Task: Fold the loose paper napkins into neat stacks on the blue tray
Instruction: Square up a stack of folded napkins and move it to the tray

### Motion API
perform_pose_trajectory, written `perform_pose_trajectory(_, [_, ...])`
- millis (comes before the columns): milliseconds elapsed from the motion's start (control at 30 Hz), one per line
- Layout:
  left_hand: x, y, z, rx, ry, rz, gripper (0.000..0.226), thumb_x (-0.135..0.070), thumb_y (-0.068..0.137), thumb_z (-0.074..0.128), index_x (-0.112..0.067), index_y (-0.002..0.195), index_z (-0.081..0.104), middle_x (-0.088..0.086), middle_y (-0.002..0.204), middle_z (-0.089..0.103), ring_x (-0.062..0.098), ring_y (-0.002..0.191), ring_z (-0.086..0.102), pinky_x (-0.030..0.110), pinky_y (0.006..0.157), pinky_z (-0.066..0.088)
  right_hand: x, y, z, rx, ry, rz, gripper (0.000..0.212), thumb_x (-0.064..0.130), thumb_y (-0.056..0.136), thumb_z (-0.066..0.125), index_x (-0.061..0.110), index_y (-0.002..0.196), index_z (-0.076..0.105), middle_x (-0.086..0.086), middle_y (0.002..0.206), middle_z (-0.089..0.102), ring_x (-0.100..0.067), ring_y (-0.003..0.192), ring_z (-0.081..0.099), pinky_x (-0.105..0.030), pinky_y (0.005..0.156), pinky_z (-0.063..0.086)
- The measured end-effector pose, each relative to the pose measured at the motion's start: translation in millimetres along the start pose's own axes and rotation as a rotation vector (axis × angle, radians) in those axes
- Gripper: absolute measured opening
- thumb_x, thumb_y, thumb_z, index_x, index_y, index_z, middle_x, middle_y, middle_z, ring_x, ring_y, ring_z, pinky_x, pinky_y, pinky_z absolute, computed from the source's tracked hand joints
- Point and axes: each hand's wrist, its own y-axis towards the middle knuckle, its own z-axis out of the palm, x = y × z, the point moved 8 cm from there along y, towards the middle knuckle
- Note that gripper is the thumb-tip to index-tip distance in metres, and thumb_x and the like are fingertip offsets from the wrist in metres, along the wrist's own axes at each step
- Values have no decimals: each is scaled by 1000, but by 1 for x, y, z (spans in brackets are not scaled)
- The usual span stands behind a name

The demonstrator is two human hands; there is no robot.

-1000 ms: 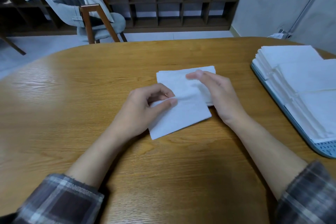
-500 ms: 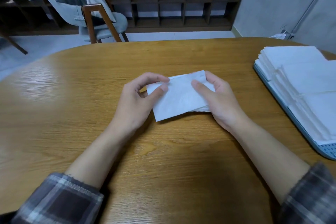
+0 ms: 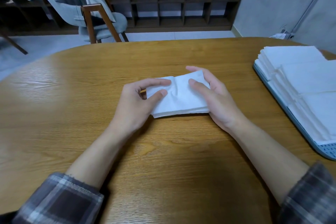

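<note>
Napkins, one soft white rectangular wad (creased mid-top), sit mid-tabletop. Left hand pinches its 9 o'clock edge, right hand grips 3 o'clock. Three paper stacks cover the blue perforated tray, far 3 o'clock.

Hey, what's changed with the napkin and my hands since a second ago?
The napkin was folded over: its near flap came up over the far half, leaving a smaller, thicker rectangle. The left hand moved away from the body with the flap and pinches the left end. The right hand, flat on it before, now grips the right end. The stacks on the blue tray stayed put.
</note>
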Motion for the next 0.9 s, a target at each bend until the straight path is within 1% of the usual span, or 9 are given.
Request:
perform_pose_trajectory(167, [1, 0, 1, 18, -24, -12, 20, -4, 96, 75, -18, 108, 82, -12, 104, 80, 0, 84, 70, 14, 73, 52, 2, -2, 2, 43, -80, -27, 48, 26, 99, 70, 50, 139, 59, 4, 137, 63, -19, 126, 63, -42, 108, 51])
perform_pose_trajectory(267, [1, -1, 0, 18, -61, -35, 19, -5, 96, 74, -16, 110, 82, -11, 98, 80, 2, 76, 67, 15, 67, 51, 0, -2, 0, 41, -49, -17, 59, 19, 99, 72, 49, 145, 52, 3, 140, 64, -19, 126, 65, -46, 111, 52])
perform_pose_trajectory(367, [2, -2, -1, 10, -125, -69, 18, -5, 96, 74, -13, 111, 81, -10, 91, 80, 4, 71, 66, 15, 62, 51, -2, -1, 0, 51, -47, 6, 64, 28, 93, 77, 54, 145, 50, 2, 145, 60, -20, 131, 62, -51, 114, 49])
perform_pose_trajectory(467, [1, -3, 3, 23, -129, -95, 19, -4, 96, 74, -12, 112, 81, -4, 97, 81, 8, 76, 69, 17, 66, 55, -3, -3, 2, 67, -33, 7, 64, 19, 97, 75, 52, 146, 49, -2, 139, 65, -21, 124, 67, -50, 110, 52])
perform_pose_trajectory(567, [3, -3, 4, 31, -102, -108, 19, -5, 95, 76, -13, 111, 81, -3, 108, 81, 8, 84, 73, 20, 74, 59, -1, -4, 2, 57, -69, -11, 66, 15, 96, 75, 51, 146, 50, -3, 140, 64, -23, 125, 66, -52, 109, 53])
perform_pose_trajectory(700, [6, -4, 2, -8, -42, -124, 18, -5, 93, 79, -15, 108, 82, -4, 103, 81, 5, 78, 73, 16, 68, 54, 2, -3, -4, -6, -74, -30, 67, 9, 97, 73, 45, 148, 49, -3, 136, 67, -22, 120, 69, -52, 105, 56])
perform_pose_trajectory(767, [6, -3, -2, -52, 46, -90, 18, -10, 92, 81, -20, 107, 82, -5, 107, 80, 3, 77, 68, 19, 71, 53, 3, -3, -6, -24, -44, -41, 68, 7, 97, 73, 43, 148, 49, -6, 133, 69, -24, 119, 70, -52, 104, 57])
perform_pose_trajectory(833, [4, -3, -5, -91, 138, -55, 25, -19, 93, 81, -26, 117, 76, -3, 117, 74, 5, 87, 66, 23, 79, 52, 3, -3, -8, -33, 59, -20, 70, 4, 96, 73, 42, 149, 49, -9, 129, 71, -27, 117, 72, -49, 100, 60])
perform_pose_trajectory(900, [6, -3, -2, -60, 17, -129, 39, -30, 97, 76, -29, 134, 64, -2, 128, 69, 11, 106, 69, 27, 90, 57, 3, -3, -9, -15, 189, -1, 73, 1, 95, 72, 39, 151, 47, -10, 128, 73, -29, 118, 72, -45, 95, 61])
